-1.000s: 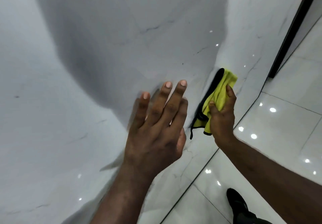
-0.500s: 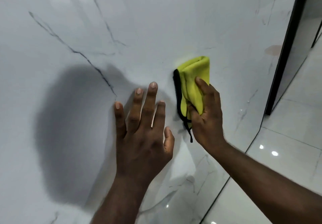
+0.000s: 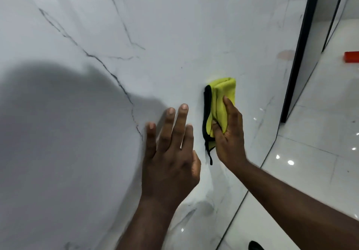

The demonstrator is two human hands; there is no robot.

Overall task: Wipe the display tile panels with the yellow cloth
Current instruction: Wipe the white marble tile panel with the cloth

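A tall white marble-look tile panel (image 3: 174, 35) with dark veins fills most of the view. My right hand (image 3: 229, 133) grips a folded yellow cloth (image 3: 223, 98) with a black edge and presses it flat against the panel. My left hand (image 3: 171, 152) lies just left of the cloth, fingers straight and spread, palm resting on the same panel. A black loop of the cloth's edging hangs below my right hand.
The panel's right edge meets a black vertical frame (image 3: 303, 45). Glossy white floor tiles (image 3: 310, 142) spread to the right, with a red object (image 3: 351, 57) lying on them at the far right. A dark shoe tip (image 3: 255, 246) shows at the bottom.
My right hand has carried the cloth up the panel from near its bottom edge, and my left hand has followed it upward. The view has tilted up with them.
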